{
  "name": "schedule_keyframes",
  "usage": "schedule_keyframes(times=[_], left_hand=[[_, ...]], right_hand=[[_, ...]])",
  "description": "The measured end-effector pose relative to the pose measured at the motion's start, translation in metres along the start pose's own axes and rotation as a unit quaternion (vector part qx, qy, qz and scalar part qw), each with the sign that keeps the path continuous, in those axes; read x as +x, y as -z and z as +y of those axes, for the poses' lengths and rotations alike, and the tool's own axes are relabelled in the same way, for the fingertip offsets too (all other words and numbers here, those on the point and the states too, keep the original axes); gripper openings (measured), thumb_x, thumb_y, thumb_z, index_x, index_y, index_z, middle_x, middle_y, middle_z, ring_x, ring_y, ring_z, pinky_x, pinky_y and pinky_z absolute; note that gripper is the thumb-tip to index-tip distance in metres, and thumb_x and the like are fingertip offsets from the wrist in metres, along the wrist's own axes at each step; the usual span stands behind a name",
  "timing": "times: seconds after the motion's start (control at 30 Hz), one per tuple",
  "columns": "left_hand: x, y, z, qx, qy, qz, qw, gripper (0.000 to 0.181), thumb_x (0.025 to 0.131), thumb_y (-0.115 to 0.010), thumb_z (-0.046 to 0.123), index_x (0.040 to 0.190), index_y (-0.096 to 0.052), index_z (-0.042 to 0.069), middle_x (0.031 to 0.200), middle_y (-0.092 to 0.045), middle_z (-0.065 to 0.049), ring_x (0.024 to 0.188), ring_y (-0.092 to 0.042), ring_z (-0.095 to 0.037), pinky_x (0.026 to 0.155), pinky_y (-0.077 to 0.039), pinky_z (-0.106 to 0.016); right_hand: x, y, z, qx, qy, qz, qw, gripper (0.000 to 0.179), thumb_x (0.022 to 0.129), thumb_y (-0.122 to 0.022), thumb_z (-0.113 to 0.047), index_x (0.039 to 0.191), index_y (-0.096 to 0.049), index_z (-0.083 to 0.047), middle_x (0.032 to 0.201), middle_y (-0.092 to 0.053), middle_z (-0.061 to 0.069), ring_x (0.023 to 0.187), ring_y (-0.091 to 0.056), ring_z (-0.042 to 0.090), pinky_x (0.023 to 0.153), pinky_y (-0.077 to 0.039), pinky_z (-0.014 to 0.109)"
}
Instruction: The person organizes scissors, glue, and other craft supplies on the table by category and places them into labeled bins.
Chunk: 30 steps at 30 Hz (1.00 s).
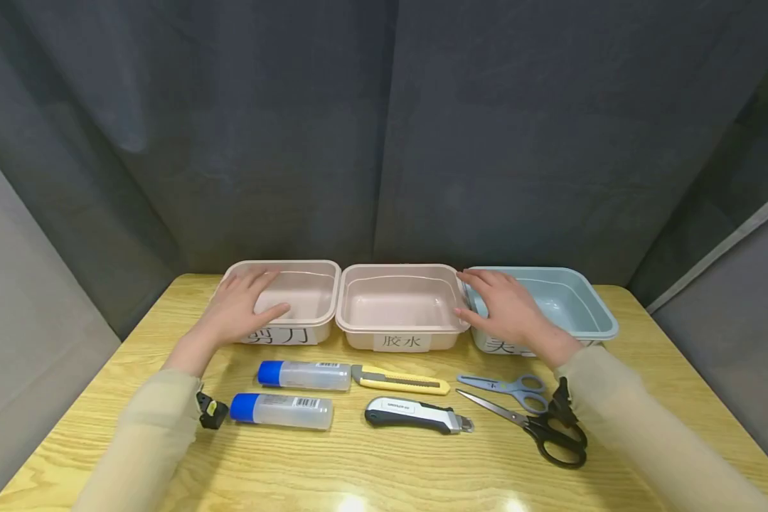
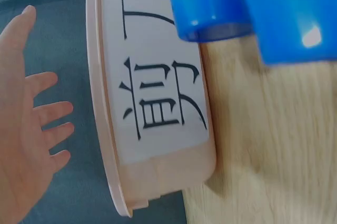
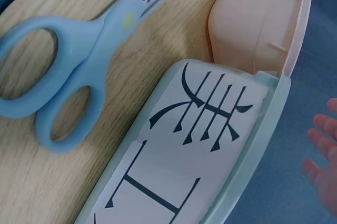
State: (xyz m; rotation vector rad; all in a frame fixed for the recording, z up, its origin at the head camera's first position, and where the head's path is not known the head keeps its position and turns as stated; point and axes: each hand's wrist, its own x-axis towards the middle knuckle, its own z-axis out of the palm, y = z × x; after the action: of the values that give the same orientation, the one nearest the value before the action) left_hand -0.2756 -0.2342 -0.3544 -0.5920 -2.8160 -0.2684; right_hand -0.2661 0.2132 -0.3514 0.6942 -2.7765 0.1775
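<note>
My left hand [image 1: 233, 309] is spread above the near-left part of a pink bin [image 1: 304, 267], fingers extended and holding nothing. In the left wrist view that hand [image 2: 23, 124] appears beside the bin's labelled front [image 2: 163, 166]. Over the left side of a blue bin [image 1: 604, 313] hovers my right hand [image 1: 505, 306], its thumb and fingers pointing toward the middle pink bin [image 1: 400, 331]; whether it touches a rim I cannot tell. Only part of the right hand [image 3: 324, 155] shows in the right wrist view. Both palms carry nothing.
Before the bins lie two blue-capped glue bottles [image 1: 316, 375] [image 1: 294, 411], a yellow utility knife [image 1: 403, 380], a black-and-white utility knife [image 1: 416, 416], blue scissors [image 1: 505, 385] and black-handled scissors [image 1: 540, 429]. A dark curtain [image 1: 384, 142] hangs behind the wooden table [image 1: 281, 469].
</note>
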Motion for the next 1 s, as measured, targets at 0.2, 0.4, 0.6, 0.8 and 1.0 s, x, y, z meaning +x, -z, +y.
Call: schedule_keyframes(times=[0.2,0.4,0.6,0.8,1.0], left_hand=[[-0.008,0.001,-0.008,-0.013,0.035,-0.015,0.9992,0.077,0.083,-0.046,0.063,0.138,-0.038,0.01,0.141,-0.037,-0.016,0.13,-0.03,-0.036,0.104,-0.02,-0.058],[-0.015,0.0,-0.017,-0.022,0.052,-0.012,0.9983,0.077,0.08,-0.05,0.063,0.137,-0.04,0.012,0.139,-0.04,-0.016,0.126,-0.035,-0.036,0.1,-0.024,-0.06],[-0.022,0.001,-0.026,-0.022,0.061,-0.02,0.9977,0.079,0.079,-0.054,0.062,0.136,-0.04,0.009,0.138,-0.04,-0.018,0.12,-0.039,-0.039,0.098,-0.027,-0.06],[-0.028,0.005,-0.037,-0.038,0.103,-0.047,0.9929,0.088,0.076,-0.055,0.065,0.138,-0.036,0.006,0.139,-0.036,-0.024,0.122,-0.035,-0.044,0.097,-0.027,-0.063],[-0.033,0.0,-0.049,-0.065,0.122,-0.042,0.9895,0.102,0.069,-0.06,0.068,0.14,-0.029,0.002,0.136,-0.038,-0.025,0.118,-0.039,-0.043,0.095,-0.031,-0.062]], right_hand=[[-0.004,0.002,-0.005,0.006,0.03,0.011,0.9995,0.058,0.085,-0.056,-0.048,0.129,-0.049,-0.01,0.123,-0.054,0.011,0.113,-0.049,0.031,0.093,-0.037,0.053],[-0.013,0.007,-0.007,0.018,0.061,0.041,0.9972,0.043,0.081,-0.064,-0.039,0.114,-0.062,-0.01,0.101,-0.062,0.006,0.092,-0.058,0.024,0.079,-0.046,0.044],[-0.023,0.009,-0.003,0.025,0.085,0.048,0.9949,0.03,0.078,-0.07,-0.029,0.102,-0.067,-0.012,0.091,-0.065,0.001,0.079,-0.06,0.016,0.065,-0.049,0.034],[-0.034,0.014,0.0,0.027,0.078,0.03,0.9961,0.027,0.077,-0.071,-0.026,0.101,-0.067,-0.014,0.086,-0.064,0.0,0.077,-0.061,0.015,0.061,-0.049,0.032],[-0.047,0.018,0.004,0.026,0.076,0.013,0.9967,0.024,0.076,-0.072,-0.022,0.099,-0.067,-0.016,0.084,-0.065,-0.003,0.074,-0.06,0.012,0.059,-0.048,0.029]])
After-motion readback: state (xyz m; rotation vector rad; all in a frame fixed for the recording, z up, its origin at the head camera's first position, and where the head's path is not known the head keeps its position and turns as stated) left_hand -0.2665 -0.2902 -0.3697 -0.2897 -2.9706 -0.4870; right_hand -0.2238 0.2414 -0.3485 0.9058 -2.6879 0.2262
